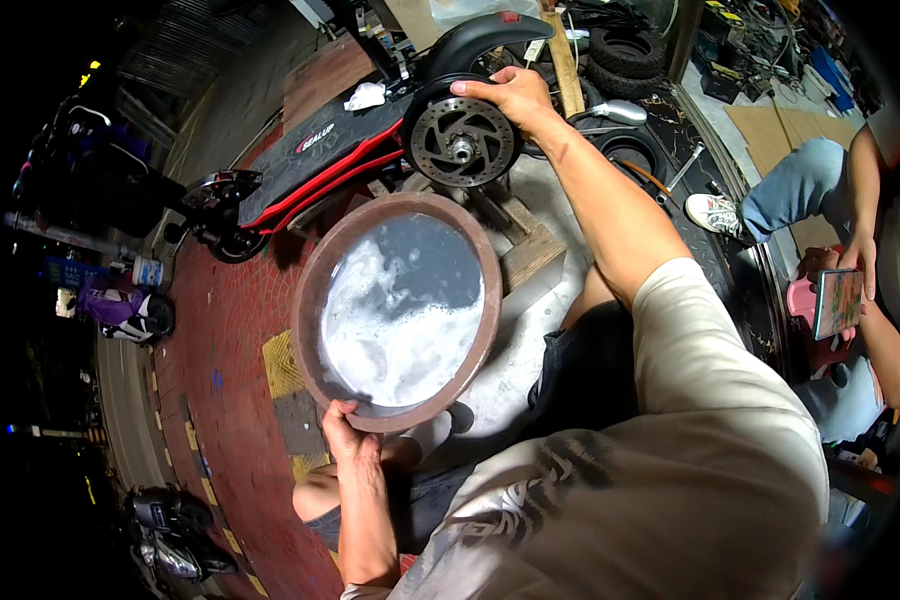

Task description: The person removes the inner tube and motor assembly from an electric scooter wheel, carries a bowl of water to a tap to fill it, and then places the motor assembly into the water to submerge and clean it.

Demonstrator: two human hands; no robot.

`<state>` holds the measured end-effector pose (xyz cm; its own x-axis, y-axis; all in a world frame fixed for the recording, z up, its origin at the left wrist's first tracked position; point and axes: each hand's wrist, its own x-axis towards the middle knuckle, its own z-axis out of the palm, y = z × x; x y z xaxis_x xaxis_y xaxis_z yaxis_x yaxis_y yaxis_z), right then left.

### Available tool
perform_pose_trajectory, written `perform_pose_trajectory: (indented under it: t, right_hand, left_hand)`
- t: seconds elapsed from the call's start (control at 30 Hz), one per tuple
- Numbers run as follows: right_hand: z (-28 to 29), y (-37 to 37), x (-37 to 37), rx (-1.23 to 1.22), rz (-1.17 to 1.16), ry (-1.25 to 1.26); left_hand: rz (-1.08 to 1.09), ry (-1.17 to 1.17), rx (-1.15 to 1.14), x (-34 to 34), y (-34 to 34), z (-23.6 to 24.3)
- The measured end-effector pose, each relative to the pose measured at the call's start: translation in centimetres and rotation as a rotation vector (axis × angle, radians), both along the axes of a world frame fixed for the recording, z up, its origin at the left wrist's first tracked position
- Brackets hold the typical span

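A round brown basin (311, 300) of cloudy, foamy water (390, 330) is in front of me. My left hand (345, 432) grips its near rim, fingers curled over the edge. Beyond the far rim stands a scooter wheel (407, 135) with a slotted metal brake disc (432, 140) and a central axle (461, 150). My right hand (515, 98) holds the top of this wheel, thumb along the near side and the other fingers partly hidden behind. Whether the wheel is fixed to the black and red electric scooter (335, 150) beside it, I cannot tell.
A wooden block (532, 262) lies right of the basin. Tyres (625, 55), a wrench (685, 168) and a black fender (485, 42) are farther off. At right a seated person holds a phone (836, 303). Parked motorbikes (175, 535) stand at left beyond red paving (210, 370).
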<state>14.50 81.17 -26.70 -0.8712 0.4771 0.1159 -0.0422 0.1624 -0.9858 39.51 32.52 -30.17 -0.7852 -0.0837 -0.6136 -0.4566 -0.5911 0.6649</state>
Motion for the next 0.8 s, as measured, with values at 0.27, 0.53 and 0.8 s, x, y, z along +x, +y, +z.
perform_pose_trajectory:
  t: [0.27,0.53,0.8]
  right_hand:
    - [-1.2,-4.4,1.8,0.357,0.108,-0.05]
    - [-3.7,-8.1,2.0,0.755,0.201,0.064]
    - [-4.1,-9.2,3.0,0.827,0.226,0.051]
  left_hand:
    - [0.093,0.009,0.017,1.2,-4.1,1.3]
    - [0.189,0.034,-0.034,-0.2,-6.4,2.3]
    - [0.236,0.086,0.02,-1.4,-7.9,2.8]
